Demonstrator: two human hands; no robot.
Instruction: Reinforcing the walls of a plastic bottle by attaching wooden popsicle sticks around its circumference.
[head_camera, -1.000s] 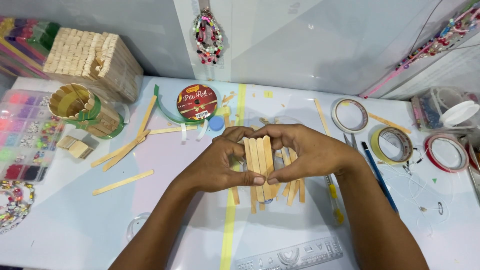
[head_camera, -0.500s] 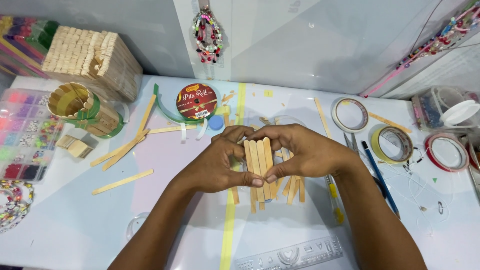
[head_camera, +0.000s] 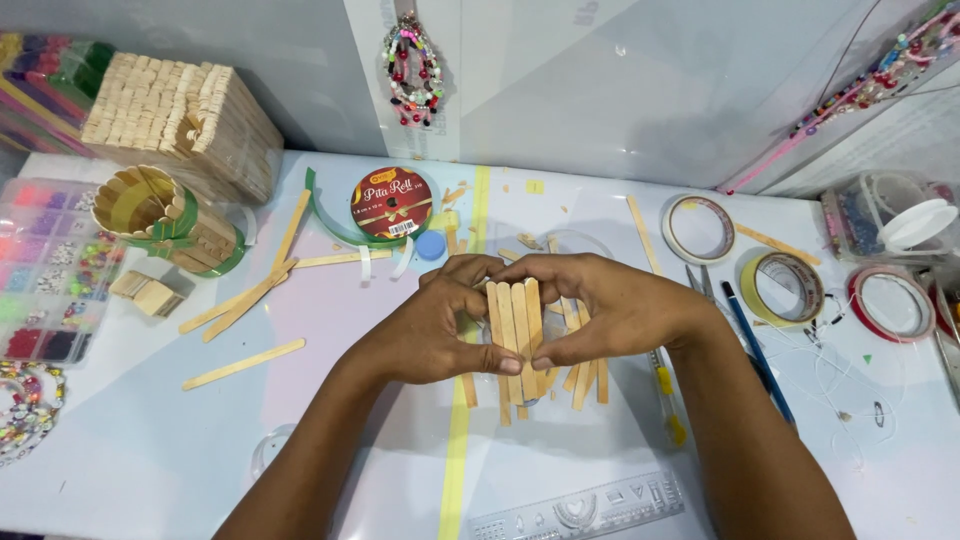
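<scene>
Left hand (head_camera: 430, 335) and right hand (head_camera: 610, 315) pinch flat, smooth wooden craft sticks (head_camera: 514, 322) side by side

Your left hand (head_camera: 430, 330) and right hand (head_camera: 610, 315) hide stick row (head_camera: 515, 325) edges; loose sticks (head_camera: 585, 380) partly covered; bead box (head_camera: 45, 270) at 9 o'clock cut off.

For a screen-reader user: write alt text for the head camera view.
Both hands, the left hand and right hand, press a row of flat wooden craft sticks together over a white table. More loose sticks lie beneath, with tape rolls to the right, a ribbon spool behind and a bead organiser on the left.
</scene>
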